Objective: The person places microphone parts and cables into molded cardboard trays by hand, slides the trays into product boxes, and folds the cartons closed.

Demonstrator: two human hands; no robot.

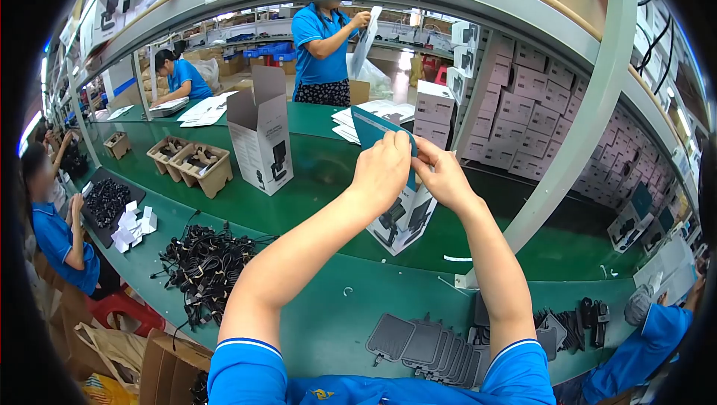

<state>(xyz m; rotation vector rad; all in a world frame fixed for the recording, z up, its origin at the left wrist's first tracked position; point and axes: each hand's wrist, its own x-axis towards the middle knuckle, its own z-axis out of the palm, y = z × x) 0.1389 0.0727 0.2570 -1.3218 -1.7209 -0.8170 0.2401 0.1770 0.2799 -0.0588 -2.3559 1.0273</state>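
A white printed cardboard box (394,227) stands upright in front of me, its teal lid flap (376,127) raised. My left hand (383,169) is closed with its fingertips at the flap's edge. Close beside it, my right hand (446,178) pinches the flap from the right. The two hands nearly touch, and they hide part of the box top. To the left, a second box (261,147) with open flaps stands on the green conveyor belt (328,214).
Pulp trays (213,173) with parts sit left on the belt. Black cables (205,267) lie in a heap nearer me, and grey plates (429,349) lie at the front. A slanted metal post (571,113) rises at right. Co-workers in blue stand around, one (321,54) across the line.
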